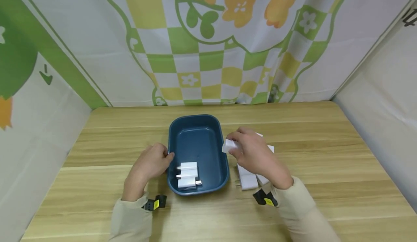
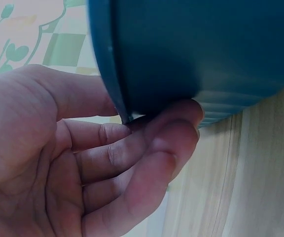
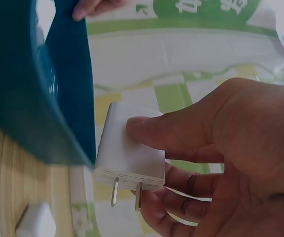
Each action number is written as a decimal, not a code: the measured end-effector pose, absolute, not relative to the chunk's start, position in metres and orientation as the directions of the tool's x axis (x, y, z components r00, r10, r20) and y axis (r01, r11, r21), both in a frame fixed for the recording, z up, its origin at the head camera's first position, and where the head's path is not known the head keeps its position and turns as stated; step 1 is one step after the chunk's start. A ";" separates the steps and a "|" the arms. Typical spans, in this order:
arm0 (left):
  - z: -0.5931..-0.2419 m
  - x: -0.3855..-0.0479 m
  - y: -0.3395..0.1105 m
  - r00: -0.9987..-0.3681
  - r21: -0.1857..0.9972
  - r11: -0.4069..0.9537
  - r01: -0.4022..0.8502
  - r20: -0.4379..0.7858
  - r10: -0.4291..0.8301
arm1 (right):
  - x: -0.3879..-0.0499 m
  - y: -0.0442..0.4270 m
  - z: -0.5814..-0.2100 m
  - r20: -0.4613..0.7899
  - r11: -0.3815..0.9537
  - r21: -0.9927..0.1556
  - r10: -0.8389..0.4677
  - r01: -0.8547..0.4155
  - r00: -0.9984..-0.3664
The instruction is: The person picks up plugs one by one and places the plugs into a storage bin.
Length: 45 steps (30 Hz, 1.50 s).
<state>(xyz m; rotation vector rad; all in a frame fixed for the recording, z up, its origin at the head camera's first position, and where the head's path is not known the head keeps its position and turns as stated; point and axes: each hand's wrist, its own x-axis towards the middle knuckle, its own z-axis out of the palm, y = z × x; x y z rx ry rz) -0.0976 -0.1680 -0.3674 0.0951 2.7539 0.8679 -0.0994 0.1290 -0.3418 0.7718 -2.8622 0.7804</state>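
Partway: some in, one held, some out

Cloth (image 1: 208, 61) at the back, green and yellow checks, no part in the work. Wood counter (image 1: 117, 137) carries everything. Blue bin (image 1: 195, 140) sits upright around mid-counter, far stretch of its floor bare.

Left hand (image 1: 151, 162) is at the bin's left side: fingers curled in, pinching the edge with the thumb. Reads as steadying. Right hand (image 1: 254, 153) is by the bin's right side: fingers narrowed on one adapter (image 3: 127, 148), thumb on one face, other fingers behind. That adapter is up near the right edge, not down in the bin; can't tell if it touches the edge.

Left to do, as far as shows: a loose group (image 1: 248, 181) of white adapters on the counter, right of the bin, under and beside the right hand. Hand hides part of it, so no exact count. Done: a row (image 1: 188, 174) of three adapters inside, side by side, near left corner. Judging by the split, somewhere mid-job, held one not placed yet.

Smallest: metal prongs (image 3: 115, 191), two on the held adapter; in the row, two adapters have theirs to the left, the nearest to the right
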 end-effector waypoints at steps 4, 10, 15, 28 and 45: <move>-0.368 -0.097 -0.168 -0.967 0.573 0.820 -0.017 -0.220 0.133 | -0.100 0.108 -0.338 0.168 0.717 -0.471 -0.499 -0.514 -0.850; -0.369 -0.097 -0.168 -0.966 0.574 0.818 -0.023 -0.222 0.129 | -0.108 0.079 -0.341 0.128 0.704 -0.446 -0.561 -0.553 -0.818; -0.370 -0.098 -0.168 -0.965 0.572 0.820 -0.028 -0.229 0.126 | -0.117 0.062 -0.345 0.095 0.700 -0.426 -0.596 -0.574 -0.797; -0.368 -0.098 -0.169 -0.962 0.582 0.813 -0.024 -0.234 0.139 | -0.128 0.032 -0.364 0.028 0.689 -0.426 -0.637 -0.586 -0.770; -0.367 -0.098 -0.169 -0.964 0.574 0.819 0.005 -0.214 0.156 | -0.129 0.019 -0.384 -0.038 0.693 -0.426 -0.657 -0.582 -0.753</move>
